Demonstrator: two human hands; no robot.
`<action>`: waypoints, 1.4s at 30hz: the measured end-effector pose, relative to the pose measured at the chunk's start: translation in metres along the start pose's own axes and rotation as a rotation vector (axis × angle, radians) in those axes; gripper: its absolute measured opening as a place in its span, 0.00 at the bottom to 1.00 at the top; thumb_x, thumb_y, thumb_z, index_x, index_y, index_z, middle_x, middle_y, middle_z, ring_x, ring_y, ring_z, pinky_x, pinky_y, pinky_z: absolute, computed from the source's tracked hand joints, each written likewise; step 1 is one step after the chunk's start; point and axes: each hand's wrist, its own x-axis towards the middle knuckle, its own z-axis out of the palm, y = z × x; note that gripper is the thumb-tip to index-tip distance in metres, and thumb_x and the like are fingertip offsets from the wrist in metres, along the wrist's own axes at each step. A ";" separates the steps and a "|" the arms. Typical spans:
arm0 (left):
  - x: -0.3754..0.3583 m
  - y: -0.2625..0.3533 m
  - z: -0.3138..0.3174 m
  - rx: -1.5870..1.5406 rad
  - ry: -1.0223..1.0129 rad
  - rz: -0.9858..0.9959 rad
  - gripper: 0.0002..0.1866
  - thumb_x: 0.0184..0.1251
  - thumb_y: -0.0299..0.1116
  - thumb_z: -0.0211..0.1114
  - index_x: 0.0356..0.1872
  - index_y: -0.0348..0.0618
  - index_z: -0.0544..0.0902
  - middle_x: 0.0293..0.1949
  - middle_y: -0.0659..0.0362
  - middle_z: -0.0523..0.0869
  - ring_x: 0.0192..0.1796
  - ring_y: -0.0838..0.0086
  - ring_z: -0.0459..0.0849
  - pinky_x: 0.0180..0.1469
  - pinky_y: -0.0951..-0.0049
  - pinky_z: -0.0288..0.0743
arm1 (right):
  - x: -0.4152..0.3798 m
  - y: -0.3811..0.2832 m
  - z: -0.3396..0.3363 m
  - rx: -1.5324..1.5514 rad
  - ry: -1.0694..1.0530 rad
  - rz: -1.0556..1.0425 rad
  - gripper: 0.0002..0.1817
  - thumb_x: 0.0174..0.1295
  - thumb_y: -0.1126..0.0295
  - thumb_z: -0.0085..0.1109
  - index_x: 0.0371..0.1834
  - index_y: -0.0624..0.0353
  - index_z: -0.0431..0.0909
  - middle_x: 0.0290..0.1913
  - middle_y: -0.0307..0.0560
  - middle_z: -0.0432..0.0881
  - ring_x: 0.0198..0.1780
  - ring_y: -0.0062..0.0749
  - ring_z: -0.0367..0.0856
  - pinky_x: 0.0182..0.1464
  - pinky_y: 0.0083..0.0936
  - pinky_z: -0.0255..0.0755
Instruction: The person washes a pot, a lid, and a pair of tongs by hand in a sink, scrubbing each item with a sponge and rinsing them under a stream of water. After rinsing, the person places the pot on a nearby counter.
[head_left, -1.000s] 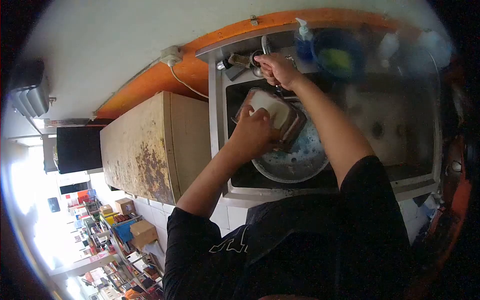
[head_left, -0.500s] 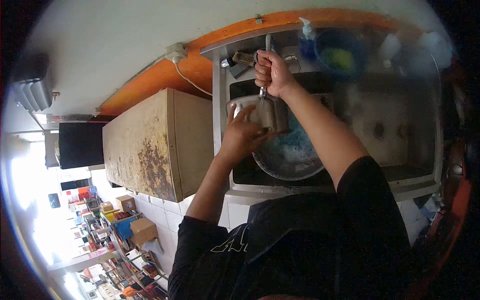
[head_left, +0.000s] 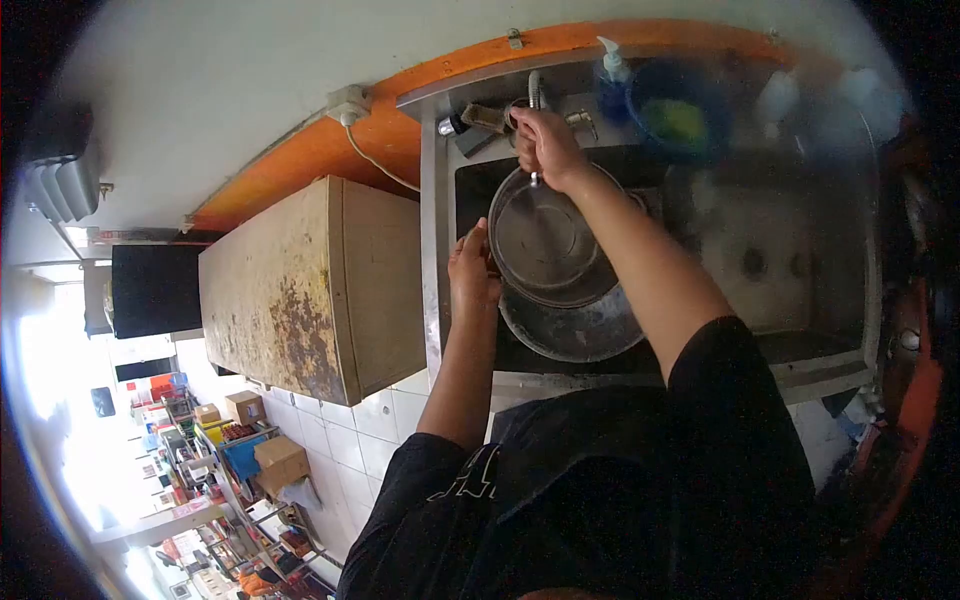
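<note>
My right hand (head_left: 548,147) is closed around a flexible tap (head_left: 535,90); its metal nozzle (head_left: 535,180) points down over a round metal pot (head_left: 545,240). The pot's open mouth faces up toward me, showing a bare grey inside. My left hand (head_left: 474,265) grips the pot by its left side, with some fingers hidden behind the wall. Below the pot, and partly covered by it, a larger round basin (head_left: 575,343) sits in the left sink bowl. Whether water is flowing from the nozzle is hard to tell.
Behind the sink stand a soap pump bottle (head_left: 613,75), a blue tub (head_left: 672,115) with something yellow-green inside, and a brush (head_left: 484,118). A second sink bowl (head_left: 755,220) lies to the right. A stained cabinet (head_left: 300,290) borders the sink's left side.
The pot has turned from its side so that its mouth now faces up. My left hand has moved from across its wall to its left edge. My right hand stays on the tap.
</note>
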 end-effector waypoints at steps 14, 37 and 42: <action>-0.056 0.037 0.049 0.115 0.074 0.317 0.09 0.62 0.26 0.66 0.42 0.36 0.79 0.32 0.63 0.83 0.33 0.79 0.81 0.38 0.79 0.75 | -0.009 -0.013 0.010 0.311 -0.065 0.186 0.25 0.65 0.51 0.55 0.16 0.45 0.55 0.14 0.28 0.49 0.14 0.18 0.45 0.17 0.21 0.42; -0.074 0.038 0.046 0.159 -0.047 0.400 0.11 0.67 0.29 0.61 0.45 0.32 0.77 0.40 0.56 0.82 0.42 0.75 0.82 0.50 0.71 0.76 | -0.017 -0.026 -0.007 0.024 -0.126 0.218 0.25 0.69 0.44 0.47 0.20 0.45 0.57 0.15 0.28 0.48 0.14 0.17 0.43 0.17 0.20 0.39; -0.058 0.039 0.023 0.090 -0.023 0.390 0.14 0.67 0.29 0.60 0.49 0.31 0.75 0.42 0.54 0.82 0.44 0.73 0.82 0.49 0.71 0.76 | -0.018 -0.018 -0.006 -0.046 -0.103 0.084 0.24 0.70 0.45 0.46 0.22 0.47 0.59 0.16 0.29 0.53 0.15 0.17 0.48 0.18 0.19 0.45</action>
